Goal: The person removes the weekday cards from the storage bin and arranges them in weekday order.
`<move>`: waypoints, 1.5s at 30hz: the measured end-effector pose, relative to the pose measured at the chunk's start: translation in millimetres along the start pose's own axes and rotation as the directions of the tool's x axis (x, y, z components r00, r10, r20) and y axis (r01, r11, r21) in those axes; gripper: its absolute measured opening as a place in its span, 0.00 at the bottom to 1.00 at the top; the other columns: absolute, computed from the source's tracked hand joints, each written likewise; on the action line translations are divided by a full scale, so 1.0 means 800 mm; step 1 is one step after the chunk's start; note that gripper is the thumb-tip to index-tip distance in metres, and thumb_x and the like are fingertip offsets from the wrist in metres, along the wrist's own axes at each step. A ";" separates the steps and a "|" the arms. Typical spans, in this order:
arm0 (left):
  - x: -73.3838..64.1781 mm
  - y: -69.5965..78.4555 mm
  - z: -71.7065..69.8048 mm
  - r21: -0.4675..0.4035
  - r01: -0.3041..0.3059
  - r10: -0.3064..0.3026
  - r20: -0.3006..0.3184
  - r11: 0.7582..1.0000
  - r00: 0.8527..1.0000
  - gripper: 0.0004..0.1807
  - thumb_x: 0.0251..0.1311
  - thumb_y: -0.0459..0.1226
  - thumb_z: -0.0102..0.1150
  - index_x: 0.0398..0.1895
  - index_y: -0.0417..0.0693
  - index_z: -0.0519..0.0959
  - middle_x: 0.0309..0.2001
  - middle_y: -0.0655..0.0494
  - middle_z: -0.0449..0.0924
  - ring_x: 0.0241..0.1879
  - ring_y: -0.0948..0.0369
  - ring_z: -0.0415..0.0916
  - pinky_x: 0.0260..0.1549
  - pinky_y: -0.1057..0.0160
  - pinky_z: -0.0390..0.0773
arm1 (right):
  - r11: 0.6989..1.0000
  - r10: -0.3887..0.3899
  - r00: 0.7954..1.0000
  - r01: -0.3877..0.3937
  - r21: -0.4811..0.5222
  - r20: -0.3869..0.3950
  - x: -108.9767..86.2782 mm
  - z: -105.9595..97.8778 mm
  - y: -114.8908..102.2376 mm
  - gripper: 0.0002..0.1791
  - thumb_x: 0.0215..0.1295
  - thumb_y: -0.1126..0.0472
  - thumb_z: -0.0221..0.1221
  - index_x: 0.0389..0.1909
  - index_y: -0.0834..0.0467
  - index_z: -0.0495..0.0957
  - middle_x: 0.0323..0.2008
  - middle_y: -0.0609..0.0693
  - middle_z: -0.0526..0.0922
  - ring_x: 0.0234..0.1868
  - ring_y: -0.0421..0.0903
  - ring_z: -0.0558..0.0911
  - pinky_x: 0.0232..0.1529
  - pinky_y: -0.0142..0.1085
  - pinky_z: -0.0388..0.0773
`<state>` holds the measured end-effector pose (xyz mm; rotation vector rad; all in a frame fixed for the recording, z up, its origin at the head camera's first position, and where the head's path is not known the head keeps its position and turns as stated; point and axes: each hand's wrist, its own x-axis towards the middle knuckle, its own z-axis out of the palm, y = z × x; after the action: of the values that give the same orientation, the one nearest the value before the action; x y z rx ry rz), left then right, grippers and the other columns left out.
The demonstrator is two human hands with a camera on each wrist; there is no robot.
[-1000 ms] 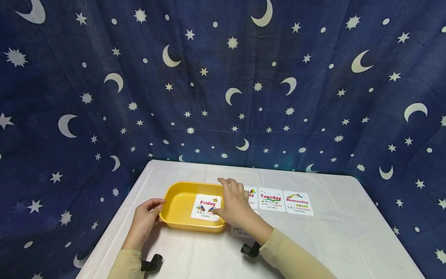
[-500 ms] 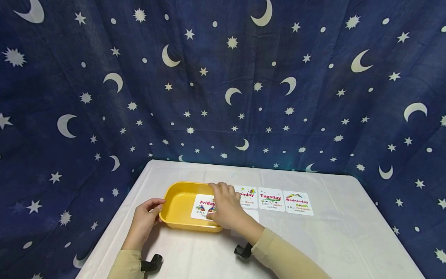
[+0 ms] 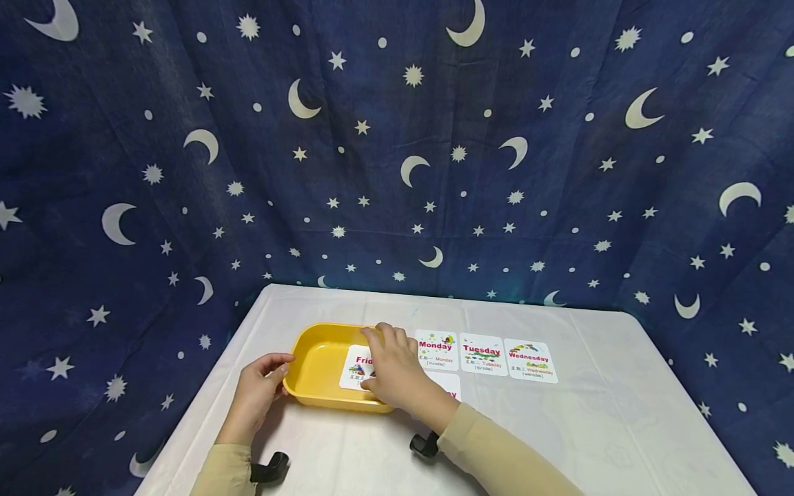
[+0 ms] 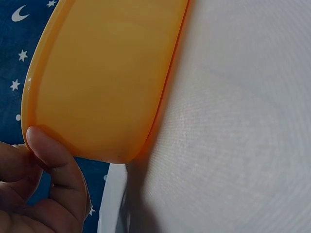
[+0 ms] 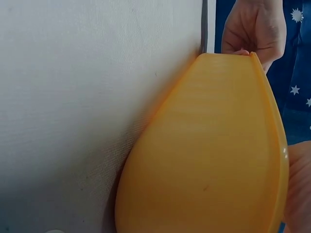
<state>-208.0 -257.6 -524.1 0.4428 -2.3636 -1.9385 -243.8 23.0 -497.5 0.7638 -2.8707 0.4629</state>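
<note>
My left hand (image 3: pixel 257 389) pinches the left end of a yellow plastic tray (image 3: pixel 310 386), its thumb (image 4: pixel 53 150) over the rim in the left wrist view. Inside the tray, toward its right end, lies a white Friday card (image 3: pixel 356 365). My right hand (image 3: pixel 397 365) reaches over that end, thumb and fingers spread across the card and hiding its right part. Contact between these fingertips and the card is hard to make out. From the right wrist, the tray's side wall (image 5: pixel 204 155) fills the lower middle, with only a strip of the right hand at the edge.
Right of the tray, Monday (image 3: pixel 436 350), Tuesday (image 3: pixel 482 355) and Wednesday (image 3: pixel 531 361) cards lie in a row on the white tablecloth (image 3: pixel 595 427). Below Monday, another card (image 3: pixel 449 384) is mostly covered by my right hand and wrist. A dark starry curtain (image 3: pixel 397 172) stands behind.
My right hand has moved left, further over the Friday card, covering more of it. The Monday card has come fully into sight. My left hand, the tray and the cards have stayed put.
</note>
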 end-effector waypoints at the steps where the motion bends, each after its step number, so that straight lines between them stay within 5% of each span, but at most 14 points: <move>1: 0.000 0.000 0.000 0.001 -0.001 0.001 -0.001 1.000 1.000 0.14 0.79 0.29 0.55 0.60 0.31 0.80 0.51 0.40 0.80 0.26 0.61 0.74 0.28 0.65 0.81 | 1.000 0.002 1.000 -0.002 0.004 0.003 0.001 0.000 -0.001 0.58 0.54 0.43 0.81 0.81 0.47 0.59 0.76 0.55 0.65 0.71 0.55 0.67 0.63 0.52 0.66; 17: 0.003 0.001 -0.001 0.001 0.013 -0.013 0.004 1.000 1.000 0.14 0.79 0.30 0.55 0.61 0.31 0.79 0.52 0.40 0.80 0.27 0.61 0.74 0.28 0.66 0.81 | 0.996 0.025 0.993 -0.016 -0.083 0.116 0.012 0.011 -0.006 0.59 0.54 0.41 0.81 0.82 0.47 0.58 0.76 0.55 0.67 0.70 0.57 0.68 0.65 0.56 0.68; 28: -0.004 -0.003 -0.002 0.007 0.017 -0.017 0.001 1.000 1.000 0.14 0.79 0.29 0.55 0.61 0.30 0.80 0.50 0.43 0.80 0.27 0.61 0.75 0.28 0.66 0.81 | 0.989 0.037 0.986 -0.013 -0.150 0.160 0.011 0.019 -0.015 0.57 0.54 0.40 0.81 0.81 0.48 0.61 0.68 0.52 0.74 0.61 0.54 0.71 0.56 0.50 0.69; 45: 0.003 -0.004 0.000 -0.009 0.032 -0.032 -0.006 0.999 0.999 0.14 0.78 0.28 0.55 0.61 0.30 0.80 0.48 0.47 0.82 0.26 0.61 0.75 0.27 0.66 0.81 | 0.976 0.106 0.967 -0.057 -0.211 0.230 0.024 0.024 -0.013 0.56 0.54 0.44 0.81 0.80 0.48 0.61 0.65 0.52 0.76 0.60 0.54 0.71 0.58 0.48 0.70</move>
<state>-209.9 -258.8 -527.5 0.4873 -2.3573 -1.9579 -256.1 -0.6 -509.4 0.7120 -3.1182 0.0857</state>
